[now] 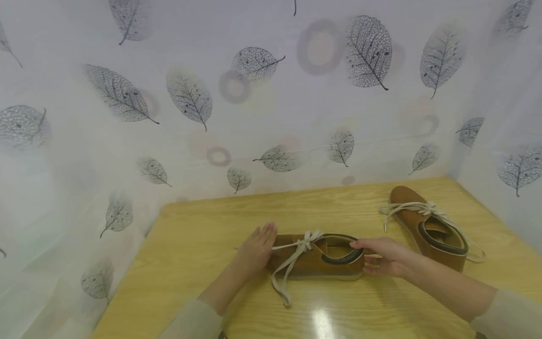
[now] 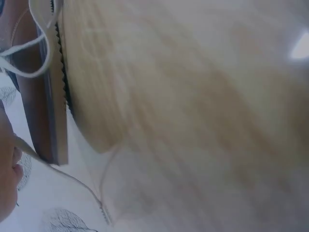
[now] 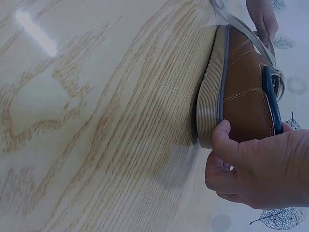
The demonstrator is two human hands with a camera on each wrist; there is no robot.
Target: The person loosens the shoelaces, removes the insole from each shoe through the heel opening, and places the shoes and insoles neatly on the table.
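Note:
A brown lace-up shoe (image 1: 305, 266) lies sideways on the wooden table, toe to the left, with a dark collar and a pale ridged sole (image 3: 212, 87). Its cream lace (image 1: 292, 263) is tied in a bow, one loop hanging over the near side. My left hand (image 1: 256, 249) lies across the toe with its fingers fairly straight, hiding the tip. At the heel, my right hand (image 1: 387, 256) pinches the shoe's back, one finger at the collar opening. In the left wrist view a lace end (image 2: 72, 179) trails out past the left hand (image 2: 6, 169).
A second brown shoe (image 1: 406, 226), with cream laces spread to both sides, stands on the right of the table (image 1: 203, 230), just beyond my right forearm. Leaf-patterned white sheeting (image 1: 288, 108) rises behind the table and at both sides.

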